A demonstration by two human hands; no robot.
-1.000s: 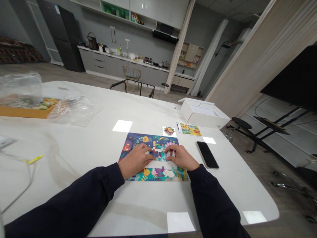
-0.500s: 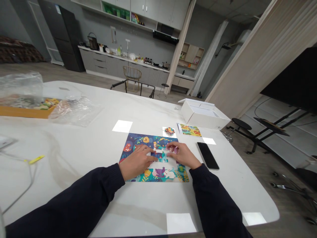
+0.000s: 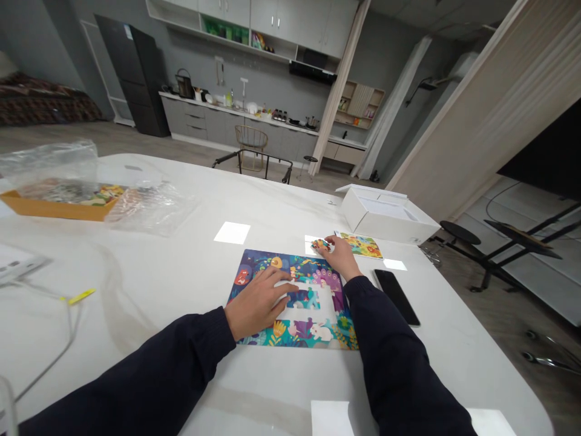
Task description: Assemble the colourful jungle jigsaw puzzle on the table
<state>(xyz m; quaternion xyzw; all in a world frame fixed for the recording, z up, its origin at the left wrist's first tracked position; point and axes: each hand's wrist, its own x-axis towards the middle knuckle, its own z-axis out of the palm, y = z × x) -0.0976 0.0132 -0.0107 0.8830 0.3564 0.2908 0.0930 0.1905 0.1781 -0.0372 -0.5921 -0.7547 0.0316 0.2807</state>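
A colourful jigsaw puzzle [image 3: 345,339] with dark blue, purple and green animal pictures lies flat on the table, with a white gap around a few joined pieces [image 3: 308,298] in its middle. My left hand [image 3: 262,301] rests over the puzzle's left side, fingers spread, their tips beside those middle pieces. Beyond the puzzle's top edge sits a small pile of loose puzzle pieces [image 3: 319,244]. My right hand [image 3: 341,257] is at this pile, thumb and fingers curled on a puzzle piece at its right edge; the fingers partly hide the pile.
A picture card [image 3: 367,246] lies beside the pile, before an open white box [image 3: 385,212]. The black phone [image 3: 396,297] is right of the puzzle. At left are an orange tray [image 3: 63,209], crumpled clear plastic [image 3: 152,209] and a cable with a yellow tag [image 3: 82,297].
My right hand has left the puzzle's middle and moved up to the loose pile. My left hand stays on the puzzle's left side. The camera view has shifted slightly.
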